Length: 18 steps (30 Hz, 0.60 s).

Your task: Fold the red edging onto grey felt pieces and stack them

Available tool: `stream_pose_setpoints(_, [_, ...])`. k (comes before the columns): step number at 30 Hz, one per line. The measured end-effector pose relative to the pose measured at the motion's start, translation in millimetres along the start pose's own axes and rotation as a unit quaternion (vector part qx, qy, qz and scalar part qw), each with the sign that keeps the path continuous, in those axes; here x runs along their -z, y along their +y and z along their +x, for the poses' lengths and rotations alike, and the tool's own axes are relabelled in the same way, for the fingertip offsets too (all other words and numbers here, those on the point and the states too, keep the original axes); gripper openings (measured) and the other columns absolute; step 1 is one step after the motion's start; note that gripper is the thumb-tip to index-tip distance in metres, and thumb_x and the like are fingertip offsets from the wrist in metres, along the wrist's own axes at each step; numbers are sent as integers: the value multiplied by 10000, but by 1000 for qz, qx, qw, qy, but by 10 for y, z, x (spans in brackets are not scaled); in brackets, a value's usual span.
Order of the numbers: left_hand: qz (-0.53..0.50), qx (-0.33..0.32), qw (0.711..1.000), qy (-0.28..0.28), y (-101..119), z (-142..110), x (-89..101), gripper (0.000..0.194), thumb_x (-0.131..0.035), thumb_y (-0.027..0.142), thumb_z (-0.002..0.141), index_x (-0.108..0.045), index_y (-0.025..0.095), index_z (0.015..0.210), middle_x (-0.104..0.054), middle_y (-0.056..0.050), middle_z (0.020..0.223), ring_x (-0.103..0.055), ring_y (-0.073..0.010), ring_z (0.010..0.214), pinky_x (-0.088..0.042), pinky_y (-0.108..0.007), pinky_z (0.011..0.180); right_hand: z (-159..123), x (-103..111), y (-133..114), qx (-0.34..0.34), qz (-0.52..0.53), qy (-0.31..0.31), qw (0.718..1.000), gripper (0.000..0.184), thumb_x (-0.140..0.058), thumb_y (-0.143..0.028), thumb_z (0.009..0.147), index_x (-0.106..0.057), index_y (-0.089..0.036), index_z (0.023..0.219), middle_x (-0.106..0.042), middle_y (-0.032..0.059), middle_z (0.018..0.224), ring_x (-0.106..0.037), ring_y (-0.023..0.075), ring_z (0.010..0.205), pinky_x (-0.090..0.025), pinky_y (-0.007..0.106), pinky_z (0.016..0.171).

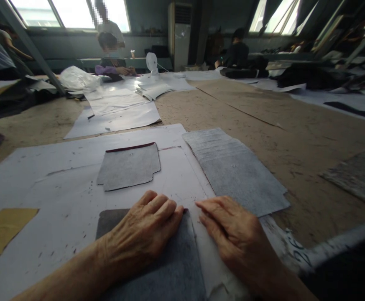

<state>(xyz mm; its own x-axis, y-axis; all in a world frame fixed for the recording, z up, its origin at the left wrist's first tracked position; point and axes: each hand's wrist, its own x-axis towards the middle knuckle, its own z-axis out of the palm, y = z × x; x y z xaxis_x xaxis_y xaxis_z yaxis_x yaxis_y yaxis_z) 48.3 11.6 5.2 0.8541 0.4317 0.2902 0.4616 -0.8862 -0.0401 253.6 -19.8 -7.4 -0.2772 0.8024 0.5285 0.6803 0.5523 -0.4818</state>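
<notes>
A grey felt-like panel (pixel 179 274) lies in front of me on white paper, with a dark strip along its far edge. Across that edge rests my left hand (pixel 151 223), its fingers curled down and gripping near the far right corner. My right hand (pixel 232 228) is just to the right of the panel, fingers stretched out and holding nothing visible. Its fingertips lie by the white paper (pixel 53 196), close to the corner. Beyond my left hand is a smaller grey piece (pixel 130 169) with a dark red far edge. A stack of grey pieces (pixel 238 171) sits beyond my right hand.
A tan piece (pixel 8 230) lies at the left. Farther back on the brown table (pixel 232 104) are white sheets (pixel 116 119), a plastic bag (pixel 78 78) and a white roll (pixel 151 62). Several people are around the far side. A grey felt sheet (pixel 358 175) lies right.
</notes>
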Motion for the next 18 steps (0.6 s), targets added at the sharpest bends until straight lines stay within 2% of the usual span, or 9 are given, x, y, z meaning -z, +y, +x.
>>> stream_pose_setpoints(3, [2,-5,1000,16,14,14,1,286,-281,92,906,-476,68,1113,-521,-77,854,-443,-173,753,-396,-353,716,17,1,-10,-9,1,15,1000,195,-455,-81,840,-625,-148,910,-592,35,779,-541,134,735,-453,250,676])
stream_pose_setpoints(6, [-18,-1,999,27,13,24,-4,260,-287,108,910,-512,83,1038,-509,-62,802,-432,-163,719,-395,-339,687,19,-57,-97,51,-47,7,998,248,-419,-72,836,-626,-129,959,-576,57,761,-520,163,730,-440,275,628])
stream_pose_setpoints(9, [-36,9,999,20,8,24,-15,261,-284,122,913,-527,92,1002,-509,-59,802,-435,-161,723,-401,-340,691,5,-132,-186,90,-103,12,991,270,-381,-54,823,-630,-102,915,-566,68,734,-487,178,694,-404,290,575])
stream_pose_setpoints(12, [-47,1,999,23,-11,4,-28,259,-301,103,904,-512,73,1051,-522,-69,826,-452,-169,750,-406,-352,710,-18,-169,-207,91,-129,0,987,276,-360,-51,826,-624,-94,894,-559,71,744,-467,187,695,-381,309,580])
stream_pose_setpoints(16, [-80,2,994,72,-93,-80,-14,272,-359,43,861,-494,87,1093,-534,-81,882,-462,-165,764,-411,-335,704,-36,-169,-168,80,-127,-19,988,286,-347,-62,838,-615,-113,925,-549,67,770,-462,192,723,-378,316,607])
stream_pose_setpoints(18, [-101,5,992,75,-164,-151,15,313,-377,10,830,-489,109,1105,-530,-80,904,-466,-159,769,-417,-322,705,-33,-173,-156,85,-135,-19,987,295,-339,-67,840,-617,-117,924,-549,69,772,-461,195,726,-379,319,609])
